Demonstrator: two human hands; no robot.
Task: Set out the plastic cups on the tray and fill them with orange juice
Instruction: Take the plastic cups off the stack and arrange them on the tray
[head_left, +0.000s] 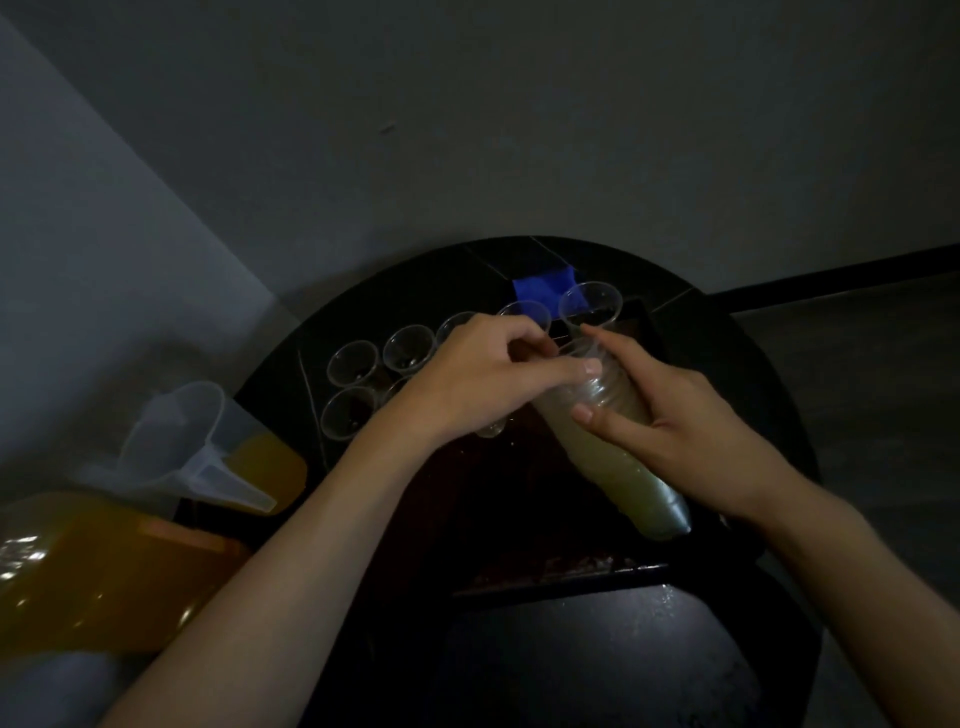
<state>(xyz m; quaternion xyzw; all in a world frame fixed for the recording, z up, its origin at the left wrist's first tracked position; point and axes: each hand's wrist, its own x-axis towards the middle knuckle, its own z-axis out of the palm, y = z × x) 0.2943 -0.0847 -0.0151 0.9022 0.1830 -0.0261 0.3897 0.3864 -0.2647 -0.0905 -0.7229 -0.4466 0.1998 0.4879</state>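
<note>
Stack of cups: a long nested stack of clear plastic cups (613, 457) is held tilted above the tray's right half, open end towards the tray's far edge, base end over its near right corner.
Right hand: the right hand (691, 431) is wrapped round the middle of the stack, with the thumb on the near side and the forefinger reaching along the top towards the rim.
Left hand: the left hand (483, 379) has its fingers curled and pinches the rim of the end cup at the stack's open end.
Tray: a dark rectangular tray (561, 571) lies on a round black table (753, 374).
Cups set out: a row of clear cups stands upright along the tray's far side, from the left cup (352, 362) to the right cup (591, 304). A nearer cup (348, 413) begins a second row, which is partly hidden under the left hand.
Pitcher: a clear plastic pitcher (192, 447) with orange juice in its base stands left of the tray.
Juice container: a large container of orange juice (93, 566) is further left and nearer.
Blue tape: a blue tape patch (543, 288) sits just beyond the tray's far edge.
</note>
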